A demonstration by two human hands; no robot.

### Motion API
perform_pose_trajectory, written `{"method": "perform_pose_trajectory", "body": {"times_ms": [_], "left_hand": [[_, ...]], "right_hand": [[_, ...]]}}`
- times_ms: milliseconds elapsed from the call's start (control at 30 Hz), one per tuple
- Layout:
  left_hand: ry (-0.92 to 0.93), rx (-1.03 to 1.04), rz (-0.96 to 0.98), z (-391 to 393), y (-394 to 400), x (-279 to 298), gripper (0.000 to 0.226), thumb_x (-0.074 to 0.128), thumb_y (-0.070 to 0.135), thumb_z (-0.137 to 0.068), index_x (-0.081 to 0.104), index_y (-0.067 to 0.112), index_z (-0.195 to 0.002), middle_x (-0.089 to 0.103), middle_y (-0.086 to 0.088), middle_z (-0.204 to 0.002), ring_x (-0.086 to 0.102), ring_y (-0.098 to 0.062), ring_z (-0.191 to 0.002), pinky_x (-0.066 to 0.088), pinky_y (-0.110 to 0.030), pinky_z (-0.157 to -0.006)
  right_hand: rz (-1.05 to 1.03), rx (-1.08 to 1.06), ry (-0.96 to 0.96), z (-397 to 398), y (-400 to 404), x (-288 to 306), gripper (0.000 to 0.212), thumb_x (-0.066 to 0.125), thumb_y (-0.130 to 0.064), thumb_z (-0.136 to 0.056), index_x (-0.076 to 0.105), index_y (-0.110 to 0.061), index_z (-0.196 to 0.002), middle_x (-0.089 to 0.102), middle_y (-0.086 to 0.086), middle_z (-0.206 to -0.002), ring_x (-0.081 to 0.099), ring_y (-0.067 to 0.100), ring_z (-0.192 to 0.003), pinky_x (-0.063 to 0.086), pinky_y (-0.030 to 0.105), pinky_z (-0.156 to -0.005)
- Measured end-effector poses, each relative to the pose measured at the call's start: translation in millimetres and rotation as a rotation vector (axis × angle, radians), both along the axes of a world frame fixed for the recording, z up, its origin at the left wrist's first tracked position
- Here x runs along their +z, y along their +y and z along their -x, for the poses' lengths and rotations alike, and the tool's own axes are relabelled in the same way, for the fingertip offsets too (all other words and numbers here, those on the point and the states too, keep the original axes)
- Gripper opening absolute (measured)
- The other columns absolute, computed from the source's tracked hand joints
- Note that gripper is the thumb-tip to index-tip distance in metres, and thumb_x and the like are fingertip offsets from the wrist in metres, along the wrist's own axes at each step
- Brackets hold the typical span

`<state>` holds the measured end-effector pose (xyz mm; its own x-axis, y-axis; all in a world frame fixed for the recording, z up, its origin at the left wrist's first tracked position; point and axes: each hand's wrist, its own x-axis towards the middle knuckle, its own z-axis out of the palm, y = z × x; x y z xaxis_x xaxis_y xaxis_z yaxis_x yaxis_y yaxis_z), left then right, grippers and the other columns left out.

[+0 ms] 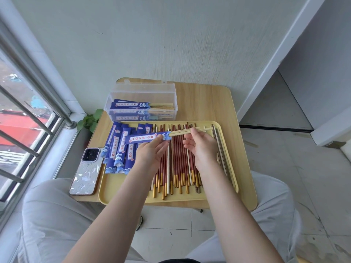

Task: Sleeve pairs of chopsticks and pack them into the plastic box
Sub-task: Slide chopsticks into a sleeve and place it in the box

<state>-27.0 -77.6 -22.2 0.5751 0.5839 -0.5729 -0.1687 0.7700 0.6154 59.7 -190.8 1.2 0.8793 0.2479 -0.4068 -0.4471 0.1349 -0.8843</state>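
My left hand (pixel 152 151) pinches a blue paper sleeve (pixel 146 138) near its open end, holding it level above the yellow tray (pixel 125 190). A pale wooden pair of chopsticks (pixel 187 130) sticks partly into that sleeve from the right, and my right hand (pixel 202 147) grips the pair by its free part. Loose red-and-gold and white chopsticks (pixel 176 164) lie side by side across the tray. Several empty blue sleeves (pixel 118 149) are piled on the tray's left end. The clear plastic box (pixel 141 100) stands open behind the tray with several sleeved pairs inside.
A phone (pixel 86 170) in a pale case lies on the small wooden table (pixel 207 103) left of the tray. A window with metal bars runs along the left. A small green plant (pixel 90 120) sits by the table's left corner. My knees frame the table's near edge.
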Motion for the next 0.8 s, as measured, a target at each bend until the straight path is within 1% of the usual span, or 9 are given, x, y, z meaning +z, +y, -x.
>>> {"method": "perform_pose_trajectory", "body": {"times_ms": [100,200,300,367,467,533,667,733,800], "left_hand": [[-0.035,-0.044,-0.029,-2.3,1.1,1.7,0.039,0.067,0.004,-0.093,0.054,-0.011,-0.126,0.072,-0.022,-0.102,0.075,-0.023,-0.083,0.062,-0.026,-0.072],[-0.030,-0.048,-0.074,-5.4,9.3,7.1,0.037,0.067,0.004,-0.093,0.055,-0.011,-0.124,0.072,-0.021,-0.101,0.075,-0.023,-0.084,0.062,-0.028,-0.077],[0.001,-0.008,-0.107,-8.2,26.9,11.5,0.039,0.069,0.005,-0.092,0.056,-0.011,-0.124,0.071,-0.022,-0.106,0.075,-0.025,-0.088,0.062,-0.027,-0.075],[0.007,0.025,-0.123,-11.2,42.3,14.0,0.041,0.069,0.005,-0.092,0.054,-0.011,-0.126,0.071,-0.022,-0.106,0.075,-0.024,-0.086,0.062,-0.025,-0.072],[-0.004,0.035,-0.155,-19.2,66.0,22.3,0.048,0.069,0.006,-0.093,0.048,-0.013,-0.132,0.070,-0.020,-0.106,0.075,-0.026,-0.090,0.062,-0.028,-0.075],[0.001,0.031,-0.171,-26.7,80.1,28.2,0.050,0.070,0.006,-0.092,0.047,-0.013,-0.133,0.071,-0.019,-0.106,0.076,-0.026,-0.091,0.062,-0.026,-0.072],[0.051,0.011,-0.155,-40.6,108.6,31.9,0.036,0.064,0.006,-0.096,0.057,-0.010,-0.127,0.072,-0.020,-0.108,0.076,-0.023,-0.084,0.059,-0.021,-0.063],[0.073,-0.033,-0.174,-46.2,121.3,31.0,0.032,0.065,0.012,-0.096,0.061,-0.007,-0.123,0.073,-0.019,-0.104,0.076,-0.023,-0.085,0.060,-0.022,-0.065],[0.112,-0.110,-0.205,-50.4,127.8,30.6,0.032,0.067,0.024,-0.095,0.064,-0.002,-0.114,0.074,-0.016,-0.101,0.076,-0.024,-0.087,0.062,-0.026,-0.072]], "right_hand": [[0.012,0.118,0.028,3.8,8.3,3.3,0.013,0.068,-0.015,-0.096,0.068,-0.002,-0.096,0.074,0.009,-0.075,0.067,0.016,-0.059,0.056,0.025,-0.055],[0.005,0.208,0.065,0.9,16.9,7.4,0.015,0.070,-0.016,-0.094,0.068,-0.002,-0.096,0.072,0.010,-0.075,0.066,0.016,-0.058,0.055,0.024,-0.054],[-0.082,0.142,0.063,-15.2,22.0,14.7,0.021,0.068,-0.018,-0.095,0.064,-0.001,-0.104,0.068,0.010,-0.075,0.064,0.018,-0.060,0.056,0.026,-0.056],[-0.131,0.060,0.047,-30.9,26.7,17.1,0.018,0.064,-0.016,-0.098,0.062,-0.001,-0.108,0.067,0.009,-0.074,0.065,0.019,-0.060,0.056,0.028,-0.057],[-0.142,0.055,0.020,-49.2,44.3,21.1,0.010,0.057,-0.008,-0.101,0.062,0.000,-0.101,0.065,0.012,-0.076,0.065,0.019,-0.059,0.056,0.028,-0.057],[-0.150,0.064,0.014,-55.5,58.8,23.7,0.009,0.056,-0.008,-0.102,0.061,0.000,-0.102,0.066,0.013,-0.076,0.066,0.021,-0.061,0.058,0.029,-0.058],[-0.128,0.124,-0.030,-65.2,85.4,25.8,0.008,0.061,-0.009,-0.099,0.060,-0.001,-0.102,0.066,0.012,-0.076,0.066,0.021,-0.061,0.058,0.029,-0.058],[-0.070,0.133,-0.047,-71.1,98.5,22.9,0.008,0.060,-0.005,-0.099,0.062,0.002,-0.103,0.066,0.013,-0.077,0.066,0.019,-0.058,0.057,0.027,-0.057],[-0.033,0.093,-0.046,-77.8,108.7,20.4,0.009,0.061,-0.004,-0.099,0.063,0.003,-0.104,0.067,0.013,-0.076,0.067,0.019,-0.058,0.057,0.027,-0.058]]}}
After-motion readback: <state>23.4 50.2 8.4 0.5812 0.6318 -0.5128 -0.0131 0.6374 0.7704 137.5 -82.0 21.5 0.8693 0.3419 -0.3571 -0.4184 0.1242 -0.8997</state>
